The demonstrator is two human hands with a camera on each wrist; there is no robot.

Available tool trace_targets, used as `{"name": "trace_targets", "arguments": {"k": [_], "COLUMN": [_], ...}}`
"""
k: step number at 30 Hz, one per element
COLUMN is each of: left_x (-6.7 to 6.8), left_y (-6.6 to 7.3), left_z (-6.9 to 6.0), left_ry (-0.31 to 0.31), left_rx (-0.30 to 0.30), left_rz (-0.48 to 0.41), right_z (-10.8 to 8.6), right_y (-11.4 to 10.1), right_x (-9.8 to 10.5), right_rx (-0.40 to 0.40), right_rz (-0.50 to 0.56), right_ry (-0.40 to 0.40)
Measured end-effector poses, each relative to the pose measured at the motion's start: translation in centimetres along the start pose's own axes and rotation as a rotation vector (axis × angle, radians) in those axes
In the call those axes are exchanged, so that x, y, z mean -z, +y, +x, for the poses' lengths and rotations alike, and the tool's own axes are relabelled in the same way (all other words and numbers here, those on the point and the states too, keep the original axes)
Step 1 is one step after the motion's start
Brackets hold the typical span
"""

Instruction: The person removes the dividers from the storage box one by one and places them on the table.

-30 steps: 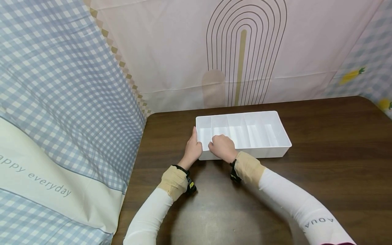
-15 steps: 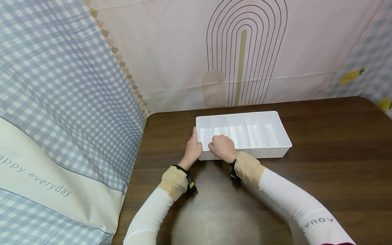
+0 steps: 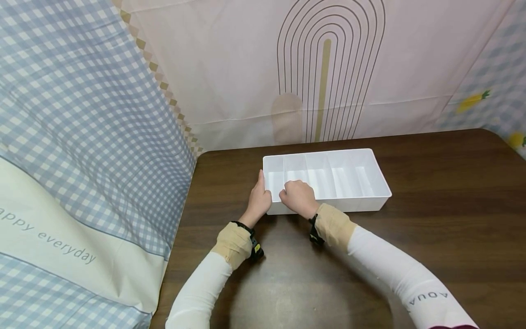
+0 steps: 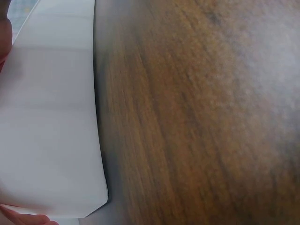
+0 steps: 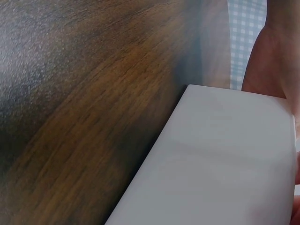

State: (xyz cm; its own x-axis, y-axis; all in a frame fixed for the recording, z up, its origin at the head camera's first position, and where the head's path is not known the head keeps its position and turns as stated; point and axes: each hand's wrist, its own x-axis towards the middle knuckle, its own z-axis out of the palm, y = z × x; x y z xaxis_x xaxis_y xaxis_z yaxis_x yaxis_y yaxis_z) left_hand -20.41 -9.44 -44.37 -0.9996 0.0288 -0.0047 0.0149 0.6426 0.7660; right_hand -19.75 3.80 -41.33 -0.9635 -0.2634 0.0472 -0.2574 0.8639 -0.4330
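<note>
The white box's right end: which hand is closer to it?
Right. The right hand is at the near side of the white box, left of its middle; the left hand is farther away, at its left end.

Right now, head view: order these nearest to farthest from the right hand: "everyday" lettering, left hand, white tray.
1. White tray: directly beneath the right hand.
2. Left hand: just left, at the tray's left end.
3. "everyday" lettering: far left, on the cloth.
</note>
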Motion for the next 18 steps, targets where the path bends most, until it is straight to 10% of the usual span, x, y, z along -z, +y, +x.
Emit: {"name": "trace_targets", "arguments": {"k": [18], "left_x": [-0.02], "left_y": [-0.01], "left_z": [-0.01], "left_ry": [0.003], "left_rx": [-0.001], "left_rz": [-0.001], "right_z": [0.1], "right_y": [-0.07], "right_x": [0.48], "right_rx": [0.041], "right_rz": [0.03], "right_ry": [0.082]}}
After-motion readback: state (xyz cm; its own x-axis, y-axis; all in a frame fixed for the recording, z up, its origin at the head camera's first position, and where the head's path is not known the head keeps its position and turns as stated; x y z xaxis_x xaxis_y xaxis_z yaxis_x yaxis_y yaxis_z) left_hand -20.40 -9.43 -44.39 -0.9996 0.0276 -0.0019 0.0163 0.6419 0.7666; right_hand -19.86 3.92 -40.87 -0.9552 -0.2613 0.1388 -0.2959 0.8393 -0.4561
